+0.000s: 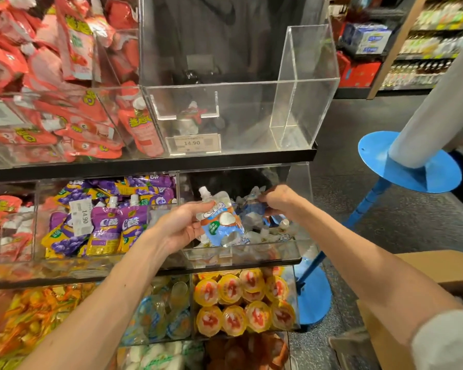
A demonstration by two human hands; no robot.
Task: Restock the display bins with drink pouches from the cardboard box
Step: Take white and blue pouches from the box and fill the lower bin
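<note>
At the middle shelf's right-hand bin [265, 249], my left hand [182, 225] grips a blue-and-white pouch [219, 222] above the front wall, spout up. My right hand [277, 201], at its 3 o'clock, pinches a crumpled pouch [251, 210] on the pile inside. Purple grape pouches [104, 225] crowd the neighbouring bin at 9 o'clock. Red pouches [64, 76] fill the bins at 11, and an upper bin [251, 116] with a 14.90 price tag [193, 142] sits at 12. Jelly cups [241, 300] lie below at 6. The cardboard box [425, 263] sits at 4 o'clock. A blue stand [409, 166] rises from the dark floor [385, 222] at 3, and stocked store shelves [433, 49] run at 1.
</note>
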